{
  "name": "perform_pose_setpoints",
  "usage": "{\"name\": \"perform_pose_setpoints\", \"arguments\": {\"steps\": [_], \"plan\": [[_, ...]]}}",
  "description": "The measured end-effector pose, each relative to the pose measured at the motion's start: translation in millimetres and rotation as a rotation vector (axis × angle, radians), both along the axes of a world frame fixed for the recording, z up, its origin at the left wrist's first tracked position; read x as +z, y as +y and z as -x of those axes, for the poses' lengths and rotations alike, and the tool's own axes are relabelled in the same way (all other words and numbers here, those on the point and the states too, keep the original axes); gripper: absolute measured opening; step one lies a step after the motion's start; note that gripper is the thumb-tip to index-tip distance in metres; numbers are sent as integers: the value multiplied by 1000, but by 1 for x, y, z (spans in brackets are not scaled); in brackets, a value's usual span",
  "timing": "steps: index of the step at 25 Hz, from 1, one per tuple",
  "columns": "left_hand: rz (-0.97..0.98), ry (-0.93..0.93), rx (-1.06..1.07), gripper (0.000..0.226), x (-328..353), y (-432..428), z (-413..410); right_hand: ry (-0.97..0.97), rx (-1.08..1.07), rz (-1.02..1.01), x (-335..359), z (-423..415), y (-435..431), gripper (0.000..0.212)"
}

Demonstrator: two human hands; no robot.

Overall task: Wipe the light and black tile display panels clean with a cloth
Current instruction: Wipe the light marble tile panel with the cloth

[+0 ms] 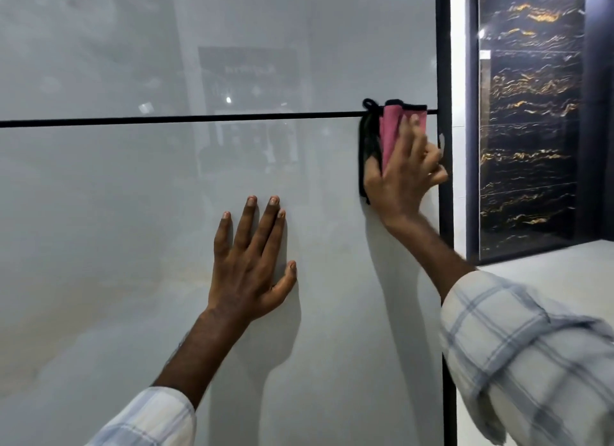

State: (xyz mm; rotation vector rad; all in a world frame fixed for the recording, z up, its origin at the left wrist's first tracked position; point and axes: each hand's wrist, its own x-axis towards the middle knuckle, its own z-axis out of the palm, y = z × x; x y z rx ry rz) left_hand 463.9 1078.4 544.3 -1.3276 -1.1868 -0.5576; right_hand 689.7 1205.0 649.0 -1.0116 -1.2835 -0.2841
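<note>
Two hands: both on the light panel (pixel 133 213), in checked sleeves (pixel 531 362).
Left hand (pixel 247 266): flat on the lower tile, fingers straight and spread, holding nothing.
Right hand (pixel 403 173): fingers curled over the cloth (pixel 388 130), pressing it to the panel.
Cloth: pink and black, bunched at the horizontal joint (pixel 166 119), just beside the black frame (pixel 443 47).
Black panel (pixel 531 130): gold-veined, far right, apart from both hands.

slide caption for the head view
Right hand holds a pink cloth against the light tile panel while left hand rests flat on it.

Tile showroom: framed light panel (pixel 133 246), black panel (pixel 531 146)
</note>
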Motion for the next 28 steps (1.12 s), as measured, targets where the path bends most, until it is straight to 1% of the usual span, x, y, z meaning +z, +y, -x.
{"name": "perform_pose_setpoints", "arguments": {"steps": [1, 3, 4, 5, 6, 8, 9, 10, 11, 13, 14, 15, 17, 18, 19, 21, 22, 23, 25, 26, 27, 28], "plan": [[0, 5, -3, 81, 0, -1, 1, -112, -36, -70, -4, 14, -6, 85], [-1, 7, -16, 79, 0, -4, 2, -531, -50, -340, -18, 23, -12, 87], [5, 4, -21, 78, 2, -6, 2, -691, -43, -458, -15, 17, -10, 86], [19, 5, -26, 78, 2, -7, 1, -738, -21, -497, -8, 7, -6, 85], [39, 18, -30, 78, 2, -8, 1, -668, 1, -472, 0, 0, 0, 84], [84, 40, -36, 77, 4, -16, 3, -306, 44, -268, 6, 3, 1, 82], [82, 34, -28, 76, 7, -23, 7, -202, 36, -214, 4, 13, -4, 81], [55, 9, 0, 74, 11, -30, 15, -199, 20, -220, -1, 29, -11, 81], [18, -25, 39, 73, 14, -38, 24, -292, 5, -289, -7, 40, -16, 82], [2, -50, 125, 74, 17, -50, 41, -578, 5, -493, -6, 39, -17, 82], [15, -39, 160, 75, 16, -51, 46, -620, 20, -538, 5, 30, -13, 81], [25, -29, 184, 76, 15, -49, 47, -563, 36, -517, 17, 25, -11, 79], [20, -40, 192, 77, 12, -43, 44, -357, 42, -397, 24, 32, -17, 79], [12, -50, 190, 76, 10, -40, 42, -353, 47, -399, 19, 44, -24, 81], [4, -55, 186, 76, 8, -38, 42, -443, 74, -461, 9, 58, -32, 83], [0, -46, 189, 76, 7, -38, 43, -686, 110, -655, -4, 66, -35, 82], [4, -42, 191, 76, 7, -39, 44, -724, 103, -695, 2, 59, -29, 81], [7, -46, 196, 76, 7, -40, 45, -666, 86, -662, 12, 50, -22, 81], [17, -57, 206, 77, 7, -40, 43, -384, 83, -431, 22, 44, -18, 81], [20, -66, 204, 77, 8, -40, 41, -284, 82, -336, 20, 48, -24, 82], [21, -69, 194, 77, 9, -40, 39, -282, 85, -328, 13, 59, -34, 84], [27, -67, 174, 77, 11, -41, 38, -393, 95, -406, 1, 71, -42, 85]]}}
